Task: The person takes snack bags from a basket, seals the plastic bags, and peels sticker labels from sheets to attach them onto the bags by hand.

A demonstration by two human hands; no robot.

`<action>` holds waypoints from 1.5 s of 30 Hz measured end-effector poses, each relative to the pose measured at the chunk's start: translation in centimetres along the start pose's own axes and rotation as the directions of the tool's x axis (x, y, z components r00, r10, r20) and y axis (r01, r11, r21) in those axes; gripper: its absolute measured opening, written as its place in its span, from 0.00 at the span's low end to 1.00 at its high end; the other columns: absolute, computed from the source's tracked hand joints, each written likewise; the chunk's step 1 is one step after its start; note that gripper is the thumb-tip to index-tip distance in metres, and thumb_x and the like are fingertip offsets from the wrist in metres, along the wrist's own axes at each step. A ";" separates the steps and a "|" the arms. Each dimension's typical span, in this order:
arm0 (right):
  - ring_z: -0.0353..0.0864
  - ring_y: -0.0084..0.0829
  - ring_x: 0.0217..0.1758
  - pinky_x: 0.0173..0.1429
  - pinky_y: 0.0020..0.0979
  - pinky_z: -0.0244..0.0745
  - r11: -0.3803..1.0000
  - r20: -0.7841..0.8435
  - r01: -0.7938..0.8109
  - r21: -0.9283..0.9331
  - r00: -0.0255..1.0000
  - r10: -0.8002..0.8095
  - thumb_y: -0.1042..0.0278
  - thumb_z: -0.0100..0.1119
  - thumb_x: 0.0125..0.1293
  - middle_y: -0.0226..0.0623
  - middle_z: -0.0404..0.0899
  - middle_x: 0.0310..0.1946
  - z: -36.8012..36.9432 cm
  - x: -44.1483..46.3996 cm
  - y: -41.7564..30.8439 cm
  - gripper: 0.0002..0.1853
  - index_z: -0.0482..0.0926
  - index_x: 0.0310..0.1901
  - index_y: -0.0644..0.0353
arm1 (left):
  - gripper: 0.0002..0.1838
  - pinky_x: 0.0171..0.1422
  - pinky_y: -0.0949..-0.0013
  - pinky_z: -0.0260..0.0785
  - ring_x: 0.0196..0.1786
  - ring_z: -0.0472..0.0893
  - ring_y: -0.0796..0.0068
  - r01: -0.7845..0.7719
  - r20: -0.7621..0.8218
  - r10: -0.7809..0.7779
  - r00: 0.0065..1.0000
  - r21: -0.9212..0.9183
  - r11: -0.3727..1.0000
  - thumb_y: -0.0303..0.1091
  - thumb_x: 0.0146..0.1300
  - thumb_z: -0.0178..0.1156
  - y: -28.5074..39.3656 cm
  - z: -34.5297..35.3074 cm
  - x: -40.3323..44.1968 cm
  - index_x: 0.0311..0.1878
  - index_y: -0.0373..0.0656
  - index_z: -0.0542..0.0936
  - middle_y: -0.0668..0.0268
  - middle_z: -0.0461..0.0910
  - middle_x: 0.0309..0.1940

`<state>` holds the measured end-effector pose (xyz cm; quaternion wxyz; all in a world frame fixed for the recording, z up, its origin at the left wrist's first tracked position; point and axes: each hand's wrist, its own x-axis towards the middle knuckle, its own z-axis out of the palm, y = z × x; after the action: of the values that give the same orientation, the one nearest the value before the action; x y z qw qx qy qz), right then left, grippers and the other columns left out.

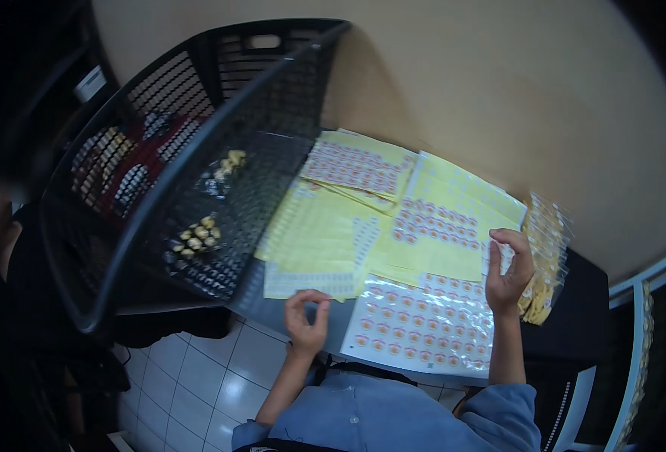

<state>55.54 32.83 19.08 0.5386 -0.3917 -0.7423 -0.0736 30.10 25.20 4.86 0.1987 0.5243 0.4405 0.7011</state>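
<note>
My left hand [307,322] is over the table's front edge, just below the yellow backing sheets [314,233]. Its thumb and forefinger are curled together in a pinch, and anything between them is too small to make out. On the other side, my right hand [511,273] is above the right part of the sticker sheets, thumb and forefinger tips drawn close together; what they hold, if anything, cannot be seen. Between the hands lies a glossy white sheet of round orange-and-pink stickers [416,324]. A partly peeled yellow sticker sheet [438,226] overlaps its top.
A large black plastic basket [174,169] stands tilted in view at left, with small clear packs of yellowish pieces [197,236] inside. More stickered sheets [355,166] are stacked at the back. Clear packets of yellowish items [544,252] lie at right on the dark table [585,301].
</note>
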 end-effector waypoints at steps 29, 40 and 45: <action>0.68 0.46 0.52 0.53 0.38 0.66 0.605 0.896 0.669 0.432 -0.392 -0.206 0.51 0.69 0.38 0.49 0.62 0.51 39.9 11.2 -29.6 0.49 0.51 0.60 0.62 | 0.17 0.42 0.71 0.66 0.38 0.75 0.71 0.562 -0.538 -0.354 0.765 0.288 0.775 0.24 0.53 0.53 1.7 -31.5 -4.4 0.48 0.35 0.65 0.58 0.76 0.35; 0.54 0.44 0.62 0.57 0.43 0.64 0.773 0.914 0.500 0.390 -0.310 -0.261 0.53 0.73 0.30 0.48 0.52 0.58 39.3 5.2 -26.8 0.66 0.30 0.64 0.52 | 0.16 0.42 0.72 0.66 0.39 0.74 0.73 0.651 -0.514 -0.453 0.728 0.311 0.693 0.25 0.54 0.52 -0.6 -32.7 -3.9 0.48 0.38 0.66 0.60 0.75 0.37; 0.63 0.45 0.55 0.53 0.39 0.66 0.817 0.917 0.427 0.387 -0.273 -0.292 0.62 0.72 0.33 0.48 0.60 0.51 41.0 3.9 -26.3 0.64 0.28 0.63 0.53 | 0.16 0.42 0.71 0.65 0.39 0.75 0.71 0.645 -0.505 -0.461 0.730 0.285 0.709 0.24 0.53 0.53 -1.1 -31.6 -2.6 0.47 0.37 0.67 0.60 0.76 0.36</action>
<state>7.28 38.63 13.92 -0.2651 -0.0929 -0.9584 0.0507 2.07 10.92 0.60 0.1860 0.2408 0.7573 0.5778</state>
